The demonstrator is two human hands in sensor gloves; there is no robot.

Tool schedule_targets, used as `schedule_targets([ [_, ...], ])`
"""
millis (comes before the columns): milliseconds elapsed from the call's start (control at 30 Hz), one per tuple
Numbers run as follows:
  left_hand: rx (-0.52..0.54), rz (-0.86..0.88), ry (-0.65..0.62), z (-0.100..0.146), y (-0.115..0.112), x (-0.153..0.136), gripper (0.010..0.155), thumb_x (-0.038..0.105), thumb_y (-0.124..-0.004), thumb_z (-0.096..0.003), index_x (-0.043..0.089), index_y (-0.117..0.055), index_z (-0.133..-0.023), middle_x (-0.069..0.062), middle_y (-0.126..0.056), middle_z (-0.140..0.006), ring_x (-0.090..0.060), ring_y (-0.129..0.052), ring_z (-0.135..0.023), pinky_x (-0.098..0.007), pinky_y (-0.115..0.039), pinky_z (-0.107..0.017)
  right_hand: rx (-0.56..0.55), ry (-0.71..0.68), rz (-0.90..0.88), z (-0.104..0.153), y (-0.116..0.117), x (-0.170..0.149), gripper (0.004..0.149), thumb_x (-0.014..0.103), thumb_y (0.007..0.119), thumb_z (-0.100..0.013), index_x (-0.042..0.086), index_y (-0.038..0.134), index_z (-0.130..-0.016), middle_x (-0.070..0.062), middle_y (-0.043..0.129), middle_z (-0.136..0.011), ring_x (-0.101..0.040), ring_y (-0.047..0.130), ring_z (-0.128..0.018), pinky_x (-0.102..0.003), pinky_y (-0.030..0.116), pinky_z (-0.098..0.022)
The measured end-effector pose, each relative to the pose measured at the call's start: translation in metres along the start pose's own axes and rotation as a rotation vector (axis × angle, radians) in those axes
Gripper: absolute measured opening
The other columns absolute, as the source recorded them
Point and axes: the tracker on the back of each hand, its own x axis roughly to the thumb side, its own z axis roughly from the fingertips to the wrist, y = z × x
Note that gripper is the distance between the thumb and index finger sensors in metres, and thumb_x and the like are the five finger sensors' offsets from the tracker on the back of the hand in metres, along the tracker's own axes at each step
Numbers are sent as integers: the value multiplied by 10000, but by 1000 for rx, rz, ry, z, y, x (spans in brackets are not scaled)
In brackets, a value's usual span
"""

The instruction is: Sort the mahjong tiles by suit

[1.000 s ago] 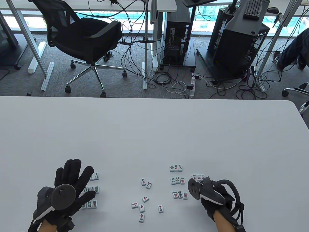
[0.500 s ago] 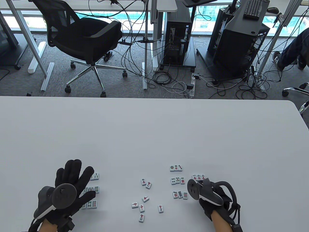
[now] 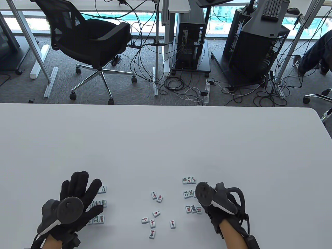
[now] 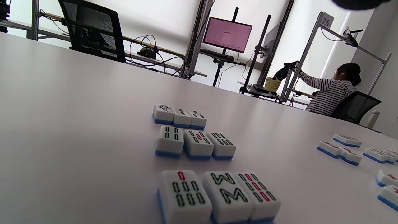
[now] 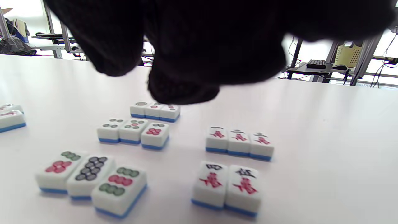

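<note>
White mahjong tiles with blue backs lie face up on the white table (image 3: 166,145). Three rows of bamboo tiles (image 4: 194,144) sit at the left, partly under my left hand (image 3: 87,194), which lies flat with fingers spread. Three rows of circle tiles (image 3: 189,193) stand right of centre. My right hand (image 3: 216,207) hovers beside them; its fingers (image 5: 180,84) hang loose above the table and hold nothing. Below them lie a row of three character tiles (image 5: 239,140) and a pair (image 5: 227,185). Several loose character tiles (image 3: 156,213) are scattered in the middle.
The table's far half is bare white surface. Beyond its far edge are an office chair (image 3: 90,41), computer towers and cables on the floor. A seated person (image 4: 335,90) works at another desk in the left wrist view.
My right hand has slid left and a little away from me, so its tracker now covers the character tiles that showed beside it. The left hand has stayed put.
</note>
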Motion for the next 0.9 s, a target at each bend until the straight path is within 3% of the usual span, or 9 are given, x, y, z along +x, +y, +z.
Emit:
schedule_targets([
  [200, 3, 4, -1, 0, 0, 0, 821, 732, -603, -379, 446, -270, -1073, 162, 110, -1091, -164, 92, -1102, -551, -41, -791, 17, -138, 22, -25, 5, 61, 609, 370, 825, -385, 84, 732, -915, -52, 990, -429, -143, 927, -149, -311, 839, -124],
  [433, 16, 13, -10, 1, 2, 0, 821, 731, -604, -379, 445, -273, -1074, 162, 109, -1092, -164, 91, -1102, -552, -41, -791, 81, -194, 86, -50, 22, 106, 608, 371, 830, -379, 86, 739, -908, -52, 989, -422, -143, 924, -143, -312, 836, -120],
  [900, 18, 18, -16, 2, 2, 0, 820, 730, -604, -381, 445, -274, -1075, 161, 109, -1092, -164, 90, -1102, -552, -41, -791, 132, -263, 242, -53, 43, 131, 581, 358, 841, -373, 93, 768, -886, -42, 989, -408, -133, 920, -128, -304, 834, -108],
])
